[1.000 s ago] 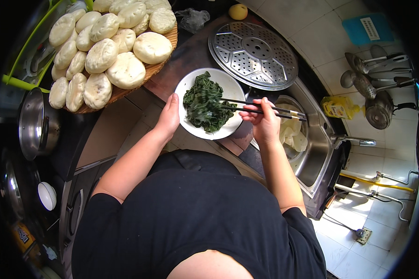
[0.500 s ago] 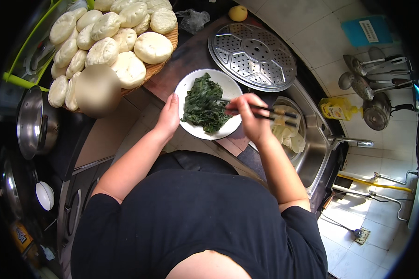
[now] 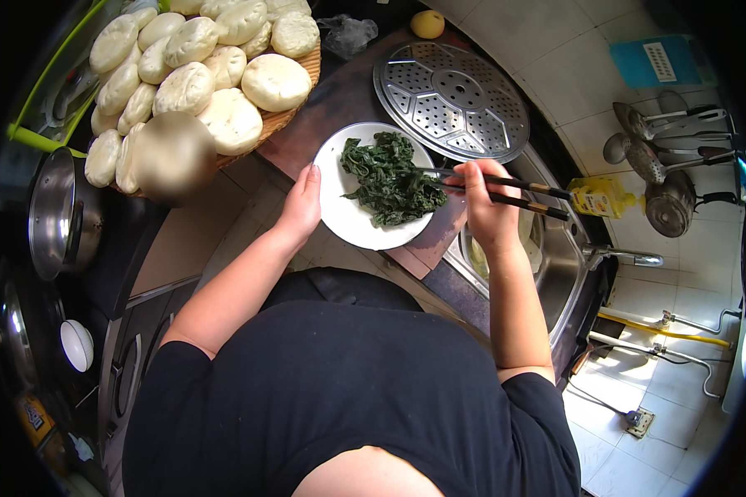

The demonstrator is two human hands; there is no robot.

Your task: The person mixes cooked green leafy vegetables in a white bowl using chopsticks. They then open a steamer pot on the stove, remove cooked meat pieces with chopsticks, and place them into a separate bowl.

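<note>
My left hand (image 3: 301, 207) grips a white bowl (image 3: 340, 224) by its left rim, thumb lying along the edge. Dark green cooked leafy greens (image 3: 389, 178) are heaped in the bowl, toward its right side. Closed around a pair of black chopsticks (image 3: 535, 195) with pale bands near the thick ends, my right hand (image 3: 491, 211) is just right of the bowl. The chopstick tips reach into the greens at the bowl's right rim.
Pale round buns (image 3: 195, 87) crowd a woven tray (image 3: 286, 108) at the far left. A perforated metal steamer plate (image 3: 456, 91) lies behind the bowl. At right are a steel sink (image 3: 559, 273), a faucet (image 3: 630, 253), a yellow bottle (image 3: 597, 197) and hanging ladles (image 3: 646, 157). A pot (image 3: 54, 215) stands left.
My right hand and the chopsticks have moved right. The greens have shifted from the bowl's middle and left toward its right side. My left hand stays on the rim.
</note>
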